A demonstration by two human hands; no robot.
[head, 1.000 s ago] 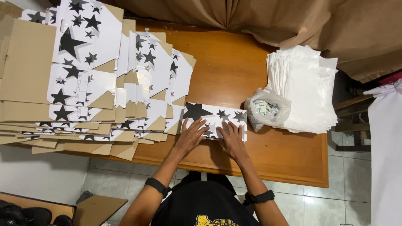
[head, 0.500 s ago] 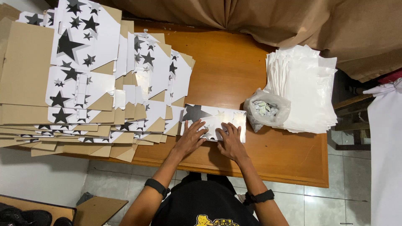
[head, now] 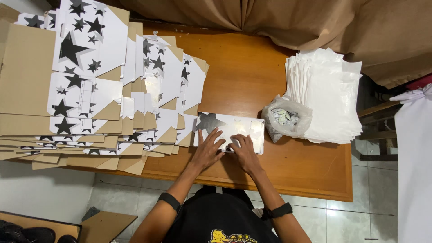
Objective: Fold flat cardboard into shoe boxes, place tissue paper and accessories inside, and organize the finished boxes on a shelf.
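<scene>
We press both palms flat on a white star-printed carton blank [head: 231,130] lying at the near middle of the tabletop [head: 288,175]. Our left hand [head: 208,150] and right hand [head: 243,150] lie spread open, gripping nothing, pinning it flat. Stacked blanks [head: 90,90] sit left; a small plastic bag [head: 285,118] and white bags [head: 326,96] lie right.
</scene>
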